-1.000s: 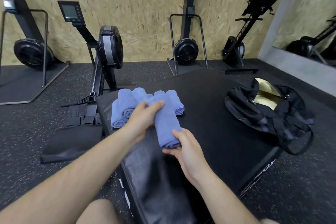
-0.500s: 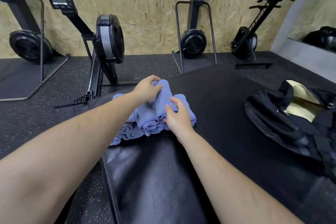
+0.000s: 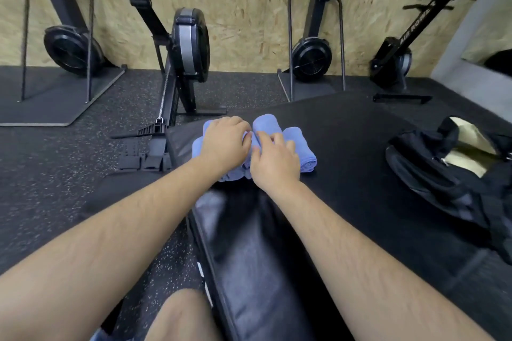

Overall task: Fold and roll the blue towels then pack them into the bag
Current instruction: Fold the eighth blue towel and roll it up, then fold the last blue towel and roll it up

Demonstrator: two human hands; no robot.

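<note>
Left hand [image 3: 225, 144] and right hand [image 3: 274, 166] are bare, forearms lightly haired; bare knee [image 3: 180, 315], blue cloth edge [image 3: 97, 336] beside it.

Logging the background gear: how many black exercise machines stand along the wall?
4 machines: one far left, one with a screen, one right of centre, one far right.

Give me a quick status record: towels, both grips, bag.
towels: rolled blue towels piled on the black padded box
left grip: fingers curled over the pile
right grip: fingers spread, touching the rolls
bag: black duffel bag, open, on the box's right side, no towel visible inside
</note>
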